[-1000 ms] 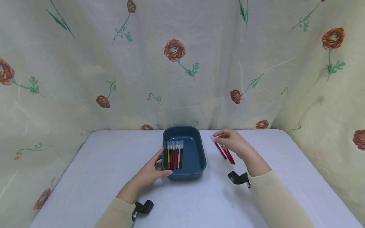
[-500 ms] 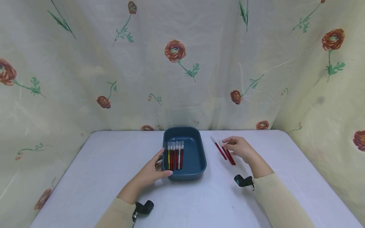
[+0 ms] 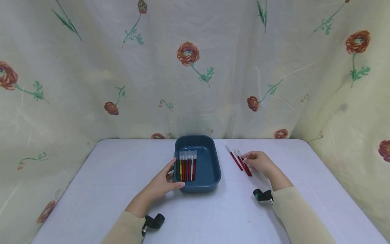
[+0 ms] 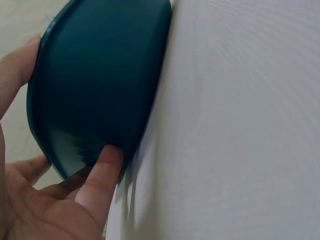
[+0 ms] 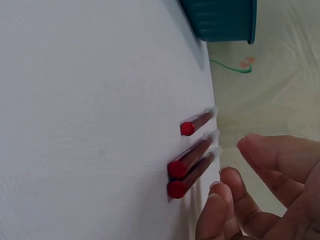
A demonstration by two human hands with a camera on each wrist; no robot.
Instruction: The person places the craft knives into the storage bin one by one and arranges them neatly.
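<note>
Red sticks (image 3: 242, 165), left of the empty right hand (image 3: 259, 162), slant toward the desk's (image 3: 219, 217) near-right corner; left hand (image 3: 164, 183) grips tray (image 3: 208, 166).

The head view is bright, with soft light. The curtain (image 3: 231, 67) has shiny streaks at two and eight o'clock, and pale shadows lie on the table (image 3: 122, 169) near five and seven o'clock. Both wrist views are dimmer, and the right one's pens (image 5: 191, 159) look fuzzy.
</note>
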